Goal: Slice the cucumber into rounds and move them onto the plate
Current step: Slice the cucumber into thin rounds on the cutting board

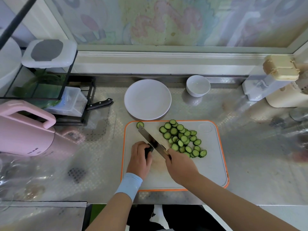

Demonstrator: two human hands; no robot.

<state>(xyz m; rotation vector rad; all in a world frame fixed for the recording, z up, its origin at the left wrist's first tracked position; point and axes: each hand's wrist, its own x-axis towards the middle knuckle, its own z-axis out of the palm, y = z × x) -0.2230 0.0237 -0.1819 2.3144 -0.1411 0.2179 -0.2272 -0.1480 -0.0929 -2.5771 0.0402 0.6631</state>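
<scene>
On the grey, orange-rimmed cutting board (pixel 211 165) lies a pile of green cucumber rounds (pixel 182 139) at the right, and one lone round (pixel 140 124) near the far left corner. My left hand (pixel 140 157) curls over a short dark cucumber stub (pixel 148 151) on the board. My right hand (pixel 180 164) grips the handle of a cleaver (pixel 150 139), its blade angled toward the far left and resting against the stub. The white plate (pixel 147 99) stands bare just behind the board.
A white bowl (pixel 198 85) sits right of the plate. A black-handled knife (pixel 100 104) pokes out of a rack at the left. A pink kettle (pixel 25 129) stands at the left, and cream appliances (pixel 283 90) at the right.
</scene>
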